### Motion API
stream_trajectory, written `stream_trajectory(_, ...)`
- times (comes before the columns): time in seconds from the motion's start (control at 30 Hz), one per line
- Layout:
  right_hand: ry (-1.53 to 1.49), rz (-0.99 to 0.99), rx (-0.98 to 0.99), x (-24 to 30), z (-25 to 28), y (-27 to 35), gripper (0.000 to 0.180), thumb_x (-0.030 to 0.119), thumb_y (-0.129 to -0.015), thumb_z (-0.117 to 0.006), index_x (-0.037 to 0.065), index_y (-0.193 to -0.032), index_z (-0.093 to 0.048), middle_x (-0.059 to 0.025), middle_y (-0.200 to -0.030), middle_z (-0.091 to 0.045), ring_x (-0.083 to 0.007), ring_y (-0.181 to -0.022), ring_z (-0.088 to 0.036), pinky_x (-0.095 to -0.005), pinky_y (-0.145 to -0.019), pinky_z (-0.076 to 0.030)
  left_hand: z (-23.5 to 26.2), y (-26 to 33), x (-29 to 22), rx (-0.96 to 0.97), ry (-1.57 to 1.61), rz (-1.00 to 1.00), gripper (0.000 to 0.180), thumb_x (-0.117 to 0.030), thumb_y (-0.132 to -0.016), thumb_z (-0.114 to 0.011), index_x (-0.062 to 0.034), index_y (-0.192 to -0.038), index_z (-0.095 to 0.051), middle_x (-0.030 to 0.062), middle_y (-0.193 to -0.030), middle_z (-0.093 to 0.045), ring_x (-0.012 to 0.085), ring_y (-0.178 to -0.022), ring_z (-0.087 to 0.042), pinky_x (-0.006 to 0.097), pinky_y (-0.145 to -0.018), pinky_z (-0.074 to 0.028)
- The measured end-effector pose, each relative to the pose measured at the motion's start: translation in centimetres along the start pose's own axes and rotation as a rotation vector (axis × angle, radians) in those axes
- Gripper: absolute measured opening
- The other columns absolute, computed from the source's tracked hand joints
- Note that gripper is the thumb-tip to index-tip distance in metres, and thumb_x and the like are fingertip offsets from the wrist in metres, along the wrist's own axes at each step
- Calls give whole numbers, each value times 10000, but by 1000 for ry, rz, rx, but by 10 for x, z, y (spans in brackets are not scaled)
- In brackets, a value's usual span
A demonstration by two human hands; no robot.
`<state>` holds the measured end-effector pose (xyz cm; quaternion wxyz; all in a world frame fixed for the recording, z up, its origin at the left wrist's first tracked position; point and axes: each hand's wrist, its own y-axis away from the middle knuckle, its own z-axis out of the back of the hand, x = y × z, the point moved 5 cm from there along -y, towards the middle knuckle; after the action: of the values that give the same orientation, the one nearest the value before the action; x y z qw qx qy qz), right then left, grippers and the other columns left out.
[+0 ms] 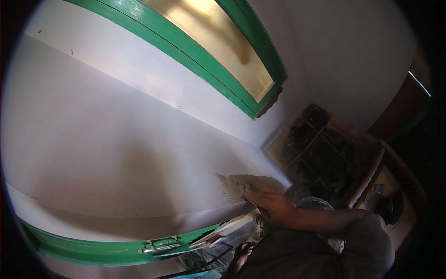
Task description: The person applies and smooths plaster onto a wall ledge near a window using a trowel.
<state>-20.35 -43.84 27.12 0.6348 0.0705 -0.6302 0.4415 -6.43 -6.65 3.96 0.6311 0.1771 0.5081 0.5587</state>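
My right hand (pixel 274 207) reaches across to the white wall (pixel 116 121), against a rough, grey-brown patch of mortar (pixel 253 182) low near the corner. Its fingers are close together and point left along the patch. A thin dark edge shows beneath them, but I cannot make out what they grip. Lower down, close to my body, my left hand (pixel 242 253) is partly in shadow with its fingers curled. What it holds, if anything, is too dark to name.
Above is a green-framed window (pixel 223 79) with a broken lower corner. A green frame with a metal bolt (pixel 160 245) runs along the lower left. Dark floor tiles (pixel 320 149) lie in the corner, and a wooden chair (pixel 371 174) stands at the right.
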Motion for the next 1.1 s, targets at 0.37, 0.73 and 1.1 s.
stream_trajectory(0.37,69,-38,71,3,-5,-3,564,-8,-798,-705,44,-1357,-648,-148,-1243,-722,-338,-988,-683,-424,-890,-569,3,-31,26,24,-27,-20,340,-296,-1034,-672,-19,-1232,-671,111,-1036,-756,176,-887,-709,315,-755,-543)
stream_trajectory(0.73,33,-100,127,-12,-2,0,438,44,-891,-680,50,-1329,-667,-200,-1108,-729,-353,-981,-688,-450,-849,-569,-8,-34,29,38,191,46,341,-280,-1048,-649,-14,-1261,-657,113,-1060,-750,192,-881,-709,301,-740,-539)
stream_trajectory(1.1,-173,-444,-219,-36,16,-12,312,33,-969,-654,26,-1280,-672,-194,-1075,-755,-255,-1012,-750,-357,-889,-568,3,-35,109,-71,-270,-79,394,-380,-1053,-598,-40,-1192,-740,97,-1041,-766,185,-925,-718,331,-832,-548)
